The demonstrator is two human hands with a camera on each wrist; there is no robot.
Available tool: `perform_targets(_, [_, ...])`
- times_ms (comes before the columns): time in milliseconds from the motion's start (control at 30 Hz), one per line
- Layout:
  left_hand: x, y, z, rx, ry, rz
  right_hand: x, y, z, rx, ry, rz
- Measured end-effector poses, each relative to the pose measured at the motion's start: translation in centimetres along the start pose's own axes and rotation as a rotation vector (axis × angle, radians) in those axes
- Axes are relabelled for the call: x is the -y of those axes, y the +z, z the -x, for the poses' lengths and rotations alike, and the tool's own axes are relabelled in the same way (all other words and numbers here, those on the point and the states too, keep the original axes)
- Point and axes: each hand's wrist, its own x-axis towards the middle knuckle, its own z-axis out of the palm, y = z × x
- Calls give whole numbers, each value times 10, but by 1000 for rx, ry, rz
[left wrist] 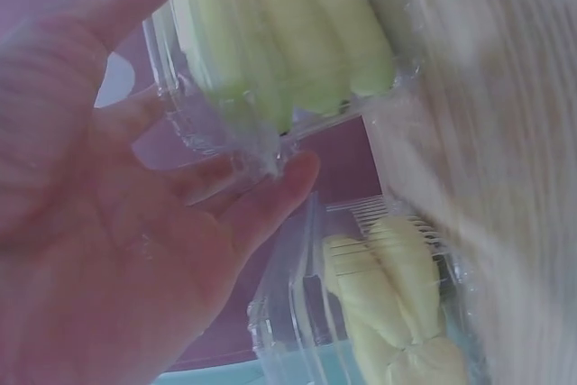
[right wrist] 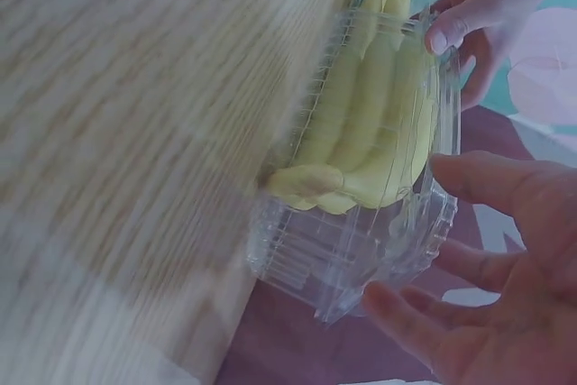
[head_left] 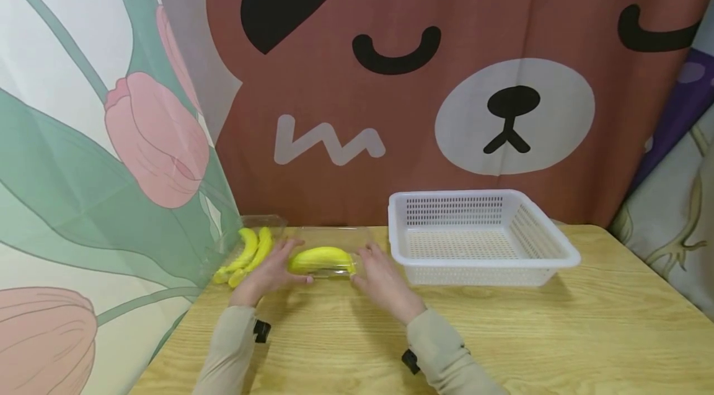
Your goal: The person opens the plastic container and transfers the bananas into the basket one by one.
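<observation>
A clear plastic clamshell box (head_left: 334, 236) stands on the table between both hands, with yellow bananas (head_left: 321, 258) inside; several lie side by side in the wrist views. At its left end is my left hand (head_left: 271, 274), fingers spread; in the right wrist view its thumb (right wrist: 442, 37) lies against the rim. My right hand (head_left: 385, 283) spans the opposite end. Its thumb (right wrist: 460, 169) and a finger touch the plastic, with the palm apart from it. Whether the lid is fully closed I cannot tell.
To the left, beside the left hand, sits another clear box (head_left: 264, 219) with bananas (head_left: 248, 249). A white perforated basket (head_left: 485, 263) stands on the wooden table (head_left: 535, 339) at the right. Printed curtains (head_left: 390, 122) hang behind and along the left side.
</observation>
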Motion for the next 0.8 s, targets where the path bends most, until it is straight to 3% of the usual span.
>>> perform_targets(367, [-1, -5, 5, 28, 61, 41, 9, 6, 3, -80, -11, 23])
perform_targets(800, [6, -5, 3, 34, 129, 71, 9, 7, 2, -31, 32, -30])
